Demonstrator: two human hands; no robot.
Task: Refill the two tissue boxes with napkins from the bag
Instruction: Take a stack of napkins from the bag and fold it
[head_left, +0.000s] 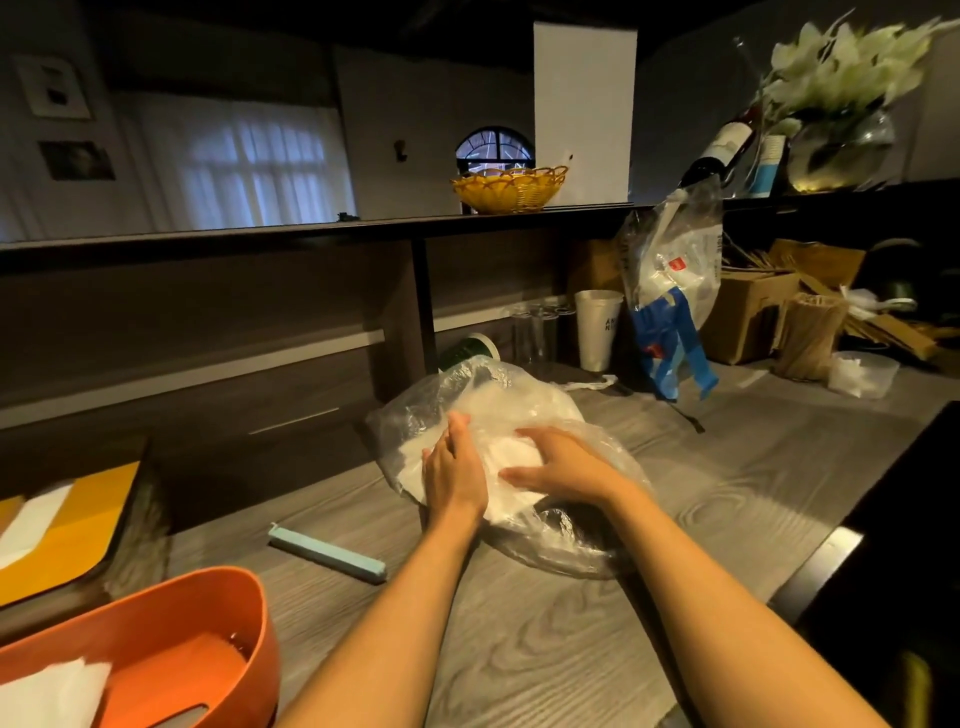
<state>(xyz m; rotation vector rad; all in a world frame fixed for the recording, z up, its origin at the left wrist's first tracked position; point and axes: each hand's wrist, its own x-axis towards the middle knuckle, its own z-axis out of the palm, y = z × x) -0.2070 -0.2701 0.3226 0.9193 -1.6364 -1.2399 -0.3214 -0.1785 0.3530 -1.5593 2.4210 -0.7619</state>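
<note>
You are working both hands at the clear plastic bag (498, 415), which is lying on the grey counter (545, 649). Your left hand (454, 465) is resting fingers straight against the bag's near-left side, steadying it; your right hand (558, 465) is lying relaxed over the napkins (514, 452) inside, likely gathering a stack. The orange tissue box (171, 639) is waiting near-left of the bag, the yellow one (67, 525) further left, and the blue clip (327, 552) is lying just left of the bag, presumably taken off it.
</note>
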